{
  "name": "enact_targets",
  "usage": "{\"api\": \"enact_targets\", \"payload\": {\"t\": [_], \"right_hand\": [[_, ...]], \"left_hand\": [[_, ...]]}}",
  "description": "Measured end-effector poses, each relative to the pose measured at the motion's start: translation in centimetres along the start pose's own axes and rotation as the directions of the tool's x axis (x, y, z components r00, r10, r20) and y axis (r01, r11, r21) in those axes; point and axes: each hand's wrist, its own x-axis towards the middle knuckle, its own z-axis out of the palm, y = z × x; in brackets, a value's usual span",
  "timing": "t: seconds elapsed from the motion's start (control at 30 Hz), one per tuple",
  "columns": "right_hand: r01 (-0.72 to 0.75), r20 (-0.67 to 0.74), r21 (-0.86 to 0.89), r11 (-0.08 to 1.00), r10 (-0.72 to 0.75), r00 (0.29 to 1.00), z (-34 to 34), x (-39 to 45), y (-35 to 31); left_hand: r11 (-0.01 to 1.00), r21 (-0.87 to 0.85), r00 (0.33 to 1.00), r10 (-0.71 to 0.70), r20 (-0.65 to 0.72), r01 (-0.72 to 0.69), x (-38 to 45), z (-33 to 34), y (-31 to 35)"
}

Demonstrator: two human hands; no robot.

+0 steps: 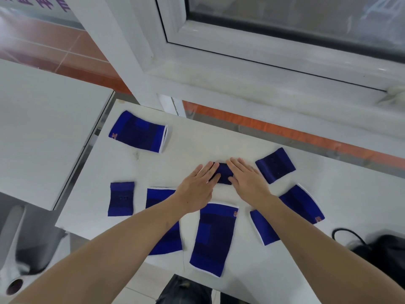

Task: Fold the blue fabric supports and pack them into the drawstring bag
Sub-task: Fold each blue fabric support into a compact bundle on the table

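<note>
Several blue fabric supports lie spread on the white table [219,139]. My left hand [198,187] and my right hand [246,178] both press flat, fingers apart, on a small dark blue support [223,173] at the table's middle. A large support [139,132] lies at the far left, a small one [121,199] at the near left, another small one [275,165] to the right. Larger supports lie under my arms: one [213,238] near the front edge, one [166,233] under my left forearm, one [302,204] by my right forearm. The black drawstring bag [381,253] sits at the right edge.
A second white table [43,128] stands to the left across a narrow gap. A white window frame and sill [241,80] run behind the table. A black cord loop [344,234] lies by the bag. The table's front edge is just below my elbows.
</note>
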Motion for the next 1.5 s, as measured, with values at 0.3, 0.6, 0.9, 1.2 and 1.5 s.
{"api": "enact_targets", "payload": {"t": [0.3, 0.6, 0.9, 1.2, 1.5], "right_hand": [[-0.187, -0.182, 0.076, 0.979, 0.198, 0.963, -2.7, -3.6, 3.2], [-0.221, -0.057, -0.037, 0.975, 0.219, 0.974, -2.3, -5.2, 6.5], [-0.277, -0.176, 0.008, 0.961, 0.274, 0.946, -3.5, -3.8, 8.0], [-0.322, -0.138, 0.155, 0.934, 0.344, 0.929, -4.5, -2.2, 8.7], [-0.131, -0.126, 0.418, 0.899, 0.200, 0.972, -7.8, -5.4, 6.2]], "left_hand": [[0.976, -0.151, 0.980, -0.172, -0.095, 0.157, 0.9, -1.7, 4.1], [0.961, -0.163, 0.968, -0.238, -0.077, 0.223, 4.7, -1.6, 8.2], [0.935, -0.216, 0.955, -0.296, -0.038, 0.281, 5.3, -1.6, 8.3], [0.919, -0.234, 0.940, -0.338, -0.058, 0.316, 4.6, -2.6, 9.4], [0.825, -0.438, 0.855, -0.477, -0.203, 0.357, 3.3, -5.0, 10.1]]}}
